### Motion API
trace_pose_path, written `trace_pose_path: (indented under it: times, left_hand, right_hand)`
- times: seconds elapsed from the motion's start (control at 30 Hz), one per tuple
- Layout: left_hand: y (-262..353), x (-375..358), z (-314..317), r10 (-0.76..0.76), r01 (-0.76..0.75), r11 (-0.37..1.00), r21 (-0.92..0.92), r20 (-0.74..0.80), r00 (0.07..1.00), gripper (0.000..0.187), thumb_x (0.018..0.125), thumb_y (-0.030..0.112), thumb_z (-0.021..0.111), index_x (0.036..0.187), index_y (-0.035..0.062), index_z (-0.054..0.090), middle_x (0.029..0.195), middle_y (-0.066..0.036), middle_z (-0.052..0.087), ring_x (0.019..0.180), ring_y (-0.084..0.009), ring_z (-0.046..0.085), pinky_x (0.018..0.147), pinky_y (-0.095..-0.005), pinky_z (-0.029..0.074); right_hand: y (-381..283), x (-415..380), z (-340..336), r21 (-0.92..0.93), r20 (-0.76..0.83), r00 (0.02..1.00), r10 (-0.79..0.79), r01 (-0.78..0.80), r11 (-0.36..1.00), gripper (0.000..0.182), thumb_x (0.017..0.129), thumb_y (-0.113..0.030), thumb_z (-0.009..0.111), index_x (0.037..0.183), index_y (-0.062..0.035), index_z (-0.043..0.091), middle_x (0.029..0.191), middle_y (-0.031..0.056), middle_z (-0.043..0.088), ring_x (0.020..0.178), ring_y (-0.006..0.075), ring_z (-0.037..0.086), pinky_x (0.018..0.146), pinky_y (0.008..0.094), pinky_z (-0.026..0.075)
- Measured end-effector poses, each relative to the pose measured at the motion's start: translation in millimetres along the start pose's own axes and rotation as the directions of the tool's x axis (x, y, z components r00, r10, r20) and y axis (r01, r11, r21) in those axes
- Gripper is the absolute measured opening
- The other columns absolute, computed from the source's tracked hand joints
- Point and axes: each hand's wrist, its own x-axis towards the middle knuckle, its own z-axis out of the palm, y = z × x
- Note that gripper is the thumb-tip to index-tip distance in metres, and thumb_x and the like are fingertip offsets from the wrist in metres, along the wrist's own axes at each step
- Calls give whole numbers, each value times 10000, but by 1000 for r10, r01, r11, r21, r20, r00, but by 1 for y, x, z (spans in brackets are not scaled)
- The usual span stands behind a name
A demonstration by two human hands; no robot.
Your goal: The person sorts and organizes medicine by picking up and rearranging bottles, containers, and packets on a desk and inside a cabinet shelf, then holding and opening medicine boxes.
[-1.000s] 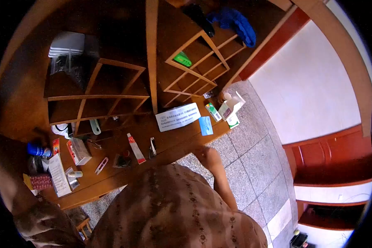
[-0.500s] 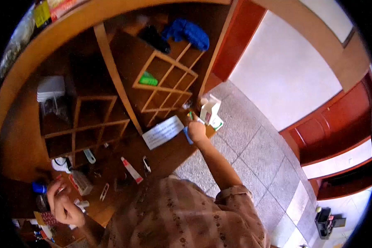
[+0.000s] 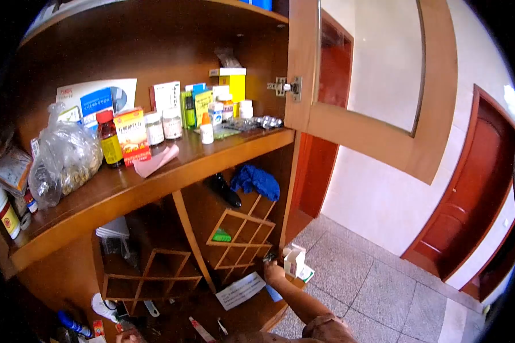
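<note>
My right hand (image 3: 275,274) reaches to the right end of the lower counter. Its fingers are drawn together at a small dark, shiny item (image 3: 269,258), too small to name. Close beside it stands an open white carton (image 3: 294,260), with a green-and-white packet (image 3: 306,273) by it. A printed white sheet (image 3: 240,290) lies left of my wrist. My left hand (image 3: 127,337) shows only in part at the bottom edge, its fingers mostly out of sight. Near it are a red-and-white box (image 3: 98,328) and a blue-capped item (image 3: 73,324).
The upper shelf (image 3: 212,154) holds medicine boxes, several bottles and a clear plastic bag (image 3: 66,160). An open cabinet door (image 3: 372,128) juts out at the upper right. Wooden lattice racks (image 3: 243,234) stand below, with a blue cloth (image 3: 257,182) on top. Tiled floor (image 3: 349,286) lies to the right.
My view has tilted up, bringing the upper shelf and open door into sight. My right hand has moved to the small shiny item near the rack. My left hand has dropped to the bottom edge.
</note>
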Motion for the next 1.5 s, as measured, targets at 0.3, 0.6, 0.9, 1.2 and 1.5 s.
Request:
trace_pose_path:
  times: [0.3, 0.6, 0.9, 1.2, 1.5]
  left_hand:
    - [-22, -25, 26, -456, 480, 864, -154, 167, 874, 131, 846, 73, 573, 860, -30, 653, 840, -151, 669, 783, -262, 625, 742, -357, 509]
    - [99, 53, 4, 224, -212, 959, -187, 46, 973, 142, 817, 52, 553, 899, -4, 655, 957, -175, 649, 777, -285, 635, 711, -371, 515]
    - [115, 57, -2, 265, -235, 958, -166, 189, 946, 205, 820, 119, 539, 985, 61, 647, 971, -142, 629, 812, -290, 625, 702, -383, 512]
    - [90, 33, 0, 166, -146, 983, -110, 197, 966, 182, 827, 104, 542, 958, 36, 649, 867, -105, 652, 756, -249, 617, 669, -346, 500]
    - [61, 15, 11, 98, -83, 994, -73, 223, 970, 174, 860, 127, 560, 976, 40, 657, 858, -81, 656, 805, -199, 618, 717, -283, 499]
  right_hand:
    - [-5, -58, -84, -48, -151, 951, -269, 264, 963, 436, 753, -160, 606, 1175, -61, 561, 1140, 213, 546, 1115, 340, 523, 795, 435, 505]
    - [-32, -148, -419, 294, -872, 396, -286, 894, 339, 345, 716, -59, 704, 1047, -48, 608, 964, 61, 611, 834, 147, 597, 718, 285, 501]
    - [-113, -20, -525, 30, -918, 319, -237, 651, 758, 473, 692, -248, 704, 1082, 4, 612, 944, 216, 634, 892, 324, 625, 807, 380, 490]
    - [-133, 24, -533, 70, -857, 462, -230, 546, 835, 411, 669, -288, 737, 971, -20, 662, 946, 180, 661, 899, 318, 633, 786, 394, 502]
    - [-141, 65, -533, 115, -778, 571, -262, 540, 834, 399, 722, -278, 743, 1038, -47, 666, 1005, 182, 652, 933, 323, 626, 833, 393, 492]
